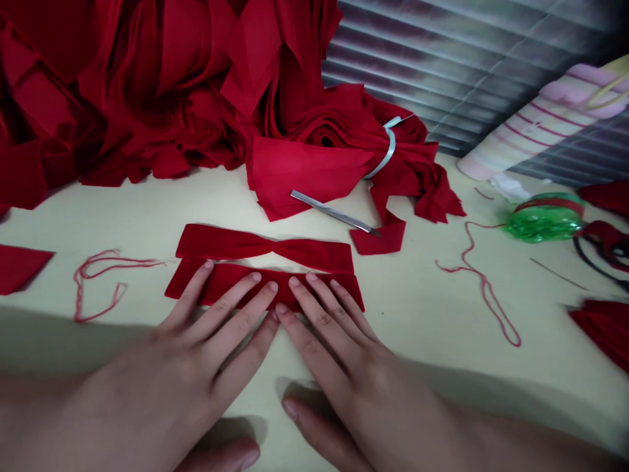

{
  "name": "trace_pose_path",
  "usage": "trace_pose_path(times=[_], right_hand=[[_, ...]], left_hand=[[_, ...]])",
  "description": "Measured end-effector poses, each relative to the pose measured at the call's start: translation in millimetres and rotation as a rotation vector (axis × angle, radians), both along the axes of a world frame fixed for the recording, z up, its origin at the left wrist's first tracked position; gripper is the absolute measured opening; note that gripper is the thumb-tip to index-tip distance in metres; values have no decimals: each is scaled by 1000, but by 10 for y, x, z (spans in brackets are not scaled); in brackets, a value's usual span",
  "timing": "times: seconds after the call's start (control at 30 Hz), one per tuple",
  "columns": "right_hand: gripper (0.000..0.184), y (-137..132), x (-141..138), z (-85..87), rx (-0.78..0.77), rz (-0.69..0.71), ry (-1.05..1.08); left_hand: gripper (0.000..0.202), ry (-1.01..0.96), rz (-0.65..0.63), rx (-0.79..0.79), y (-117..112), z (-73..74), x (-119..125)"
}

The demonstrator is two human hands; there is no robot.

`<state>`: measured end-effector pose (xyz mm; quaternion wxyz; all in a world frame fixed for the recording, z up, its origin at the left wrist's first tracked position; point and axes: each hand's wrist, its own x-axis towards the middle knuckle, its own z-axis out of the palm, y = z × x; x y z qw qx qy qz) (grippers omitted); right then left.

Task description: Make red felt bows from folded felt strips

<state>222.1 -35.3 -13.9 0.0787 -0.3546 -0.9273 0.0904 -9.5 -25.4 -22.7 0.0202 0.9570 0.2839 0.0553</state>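
Two strips of red velvety fabric lie flat on the pale tabletop (pixel 407 308). The upper one, a red fabric strip pinched into a bow shape (pixel 263 248), sits just above a second red fabric strip (pixel 246 287). My left hand (pixel 206 347) rests flat on the lower strip with its fingers spread. My right hand (pixel 339 360) presses the strip's right half in the same way, and the two hands nearly touch at the fingertips. Neither hand grips anything.
A large heap of red fabric (pixel 147 85) fills the back left, with a tied red bundle (pixel 388 154) and a flat metal strip (pixel 334 212) in front. Loose red yarn (pixel 484 288) and a green plastic spool (pixel 545 217) lie to the right, beside window blinds (pixel 457 59).
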Motion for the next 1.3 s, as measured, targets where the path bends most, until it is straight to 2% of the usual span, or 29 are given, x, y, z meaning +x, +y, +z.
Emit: trace_pose_path(times=[0.2, 1.3], right_hand=[[58, -4, 13, 0, -5, 0, 0], [59, 2, 27, -19, -8, -11, 22]], left_hand=[[72, 10, 23, -30, -18, -10, -12], [78, 1, -30, -19, -8, -24, -16]])
